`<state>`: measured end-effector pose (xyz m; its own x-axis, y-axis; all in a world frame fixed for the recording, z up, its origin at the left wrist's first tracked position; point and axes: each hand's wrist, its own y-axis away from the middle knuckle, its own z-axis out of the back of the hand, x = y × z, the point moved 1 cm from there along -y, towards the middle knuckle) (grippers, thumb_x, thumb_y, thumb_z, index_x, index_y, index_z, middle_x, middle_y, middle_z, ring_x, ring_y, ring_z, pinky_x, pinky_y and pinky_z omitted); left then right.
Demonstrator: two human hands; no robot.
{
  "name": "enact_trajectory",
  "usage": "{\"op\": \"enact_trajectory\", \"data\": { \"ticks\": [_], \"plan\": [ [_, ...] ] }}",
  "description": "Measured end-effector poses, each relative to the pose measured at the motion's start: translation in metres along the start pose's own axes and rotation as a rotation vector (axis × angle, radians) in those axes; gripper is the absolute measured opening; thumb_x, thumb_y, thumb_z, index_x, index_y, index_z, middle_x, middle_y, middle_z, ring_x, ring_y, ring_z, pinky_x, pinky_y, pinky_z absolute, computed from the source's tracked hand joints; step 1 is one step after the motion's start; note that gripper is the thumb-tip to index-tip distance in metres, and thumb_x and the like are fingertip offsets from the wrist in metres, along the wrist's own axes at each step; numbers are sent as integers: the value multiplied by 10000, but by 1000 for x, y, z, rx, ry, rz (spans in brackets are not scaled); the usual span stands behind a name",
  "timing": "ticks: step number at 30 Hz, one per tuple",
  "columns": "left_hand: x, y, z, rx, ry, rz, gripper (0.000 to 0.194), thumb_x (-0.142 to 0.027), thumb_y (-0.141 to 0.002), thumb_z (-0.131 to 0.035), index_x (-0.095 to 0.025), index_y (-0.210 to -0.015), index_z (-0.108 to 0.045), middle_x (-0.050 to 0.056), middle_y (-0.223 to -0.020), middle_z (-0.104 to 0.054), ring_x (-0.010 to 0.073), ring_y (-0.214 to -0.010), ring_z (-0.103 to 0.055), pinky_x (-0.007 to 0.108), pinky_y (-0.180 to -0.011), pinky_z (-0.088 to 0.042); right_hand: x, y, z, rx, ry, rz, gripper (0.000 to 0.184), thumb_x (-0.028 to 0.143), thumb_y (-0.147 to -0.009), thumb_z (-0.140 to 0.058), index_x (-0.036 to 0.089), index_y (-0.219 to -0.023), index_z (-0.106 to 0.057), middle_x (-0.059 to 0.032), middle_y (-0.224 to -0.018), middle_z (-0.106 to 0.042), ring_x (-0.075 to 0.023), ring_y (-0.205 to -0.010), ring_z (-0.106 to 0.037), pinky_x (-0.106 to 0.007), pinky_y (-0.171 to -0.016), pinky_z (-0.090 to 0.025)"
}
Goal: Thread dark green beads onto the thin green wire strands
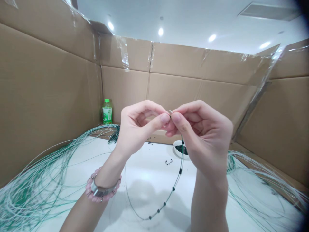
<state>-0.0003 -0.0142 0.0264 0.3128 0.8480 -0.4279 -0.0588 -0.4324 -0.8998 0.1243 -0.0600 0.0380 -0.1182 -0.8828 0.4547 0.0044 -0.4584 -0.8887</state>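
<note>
My left hand (135, 129) and my right hand (205, 138) meet in mid-air above the white table, thumbs and forefingers pinched tip to tip. Between them is part of a thin green-and-white beaded cord (173, 188), with a short pale end poking up and a tiny dark spot, maybe a bead, beside it. The exact grip is hidden by the fingertips. From my right hand the cord hangs in a wide loop, carrying several small dark beads spaced apart, and its thin far side rises behind my left wrist. That wrist wears a pink bead bracelet (103, 193) and a metal band.
Behind the cord stands a white bowl (177, 152) of dark beads, with loose beads (169, 161) beside it. Bundled cords lie left (36, 183) and right (251, 180). A green-capped bottle (107, 112) stands at the back left. Cardboard walls (178, 87) enclose the table.
</note>
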Motion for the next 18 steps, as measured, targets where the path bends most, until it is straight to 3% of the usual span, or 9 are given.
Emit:
{"op": "enact_trajectory", "data": {
  "ticks": [5, 11, 18],
  "plan": [
    [0, -1, 2, 1, -36, 9, 116, -285, -740, -709, -185, -718, -654, -6, -682, -676, 89, -579, -626, 187, -504, -523, -1, 0, 0, 11, 18, -14, 88, 127, -818, -616, 199, -767, -610, 38, -654, -656, -74, -531, -631, -158, -488, -565],
    [-1, -1, 3, 30, -19, 3, 27, -214, -754, -691, -193, -737, -685, -14, -686, -683, 83, -566, -624, 187, -513, -531, 0, 1, 0, -9, 46, 8, 88, 126, -824, -607, 204, -783, -610, 35, -661, -654, -82, -557, -636, -179, -524, -577],
    [-1, -2, 4, -28, 6, 42, 61, -228, -756, -689, -179, -724, -671, -28, -613, -633, 60, -533, -608, 150, -530, -542, 5, 3, 3, -81, 239, 137, 142, 48, -765, -621, 189, -757, -630, 41, -661, -608, -66, -578, -578, -177, -502, -521]
  ]
}}
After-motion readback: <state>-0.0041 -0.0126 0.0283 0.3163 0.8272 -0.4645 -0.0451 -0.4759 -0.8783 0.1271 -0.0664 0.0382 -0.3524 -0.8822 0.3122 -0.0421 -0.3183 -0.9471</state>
